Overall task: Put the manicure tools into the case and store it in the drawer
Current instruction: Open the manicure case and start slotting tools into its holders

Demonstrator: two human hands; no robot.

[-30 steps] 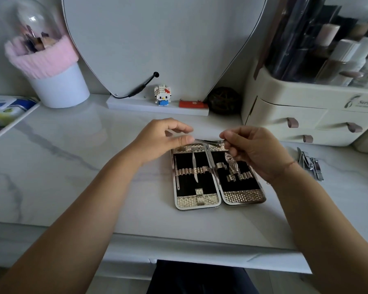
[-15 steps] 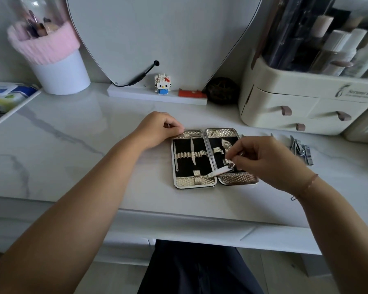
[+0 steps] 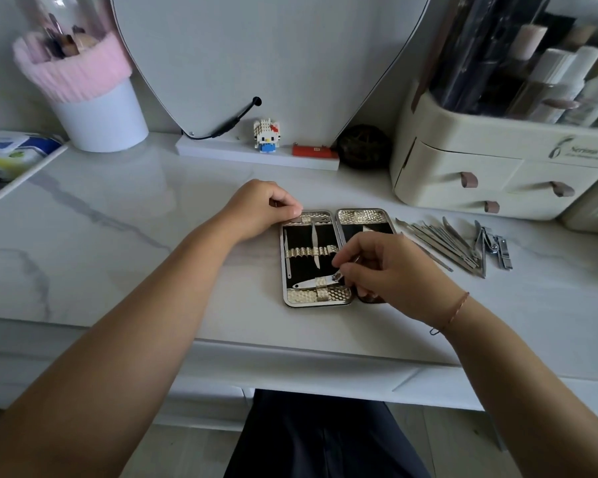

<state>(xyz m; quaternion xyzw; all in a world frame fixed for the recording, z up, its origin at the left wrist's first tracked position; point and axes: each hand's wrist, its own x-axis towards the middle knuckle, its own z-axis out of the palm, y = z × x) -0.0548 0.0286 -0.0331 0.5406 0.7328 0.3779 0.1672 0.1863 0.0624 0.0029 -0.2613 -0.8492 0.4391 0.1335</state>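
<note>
The open manicure case (image 3: 362, 216), black-lined with gold textured straps and a silver rim, lies flat on the white marble tabletop (image 3: 145, 243) right in front of me. In its left half a silver nail clipper (image 3: 308, 283) lies crosswise under the bottom strap, and two thin silver tools stand upright under the middle strap. My right hand (image 3: 390, 270) hovers low over the right half of the case, covering most of it; its fingers are curled, and the tips of thumb and forefinger pinch the clipper's right end. My left hand (image 3: 265, 208) is curled into a loose fist at the case's far left corner, thumb touching the rim, gripping nothing that I can see. Just right of the case, beyond my right hand, a loose heap of silver manicure tools (image 3: 442, 241) lies on the marble. Behind that heap stands a cream plastic drawer organiser (image 3: 439, 174). A heart-shaped white mirror (image 3: 256, 46) leans behind the case.
</note>
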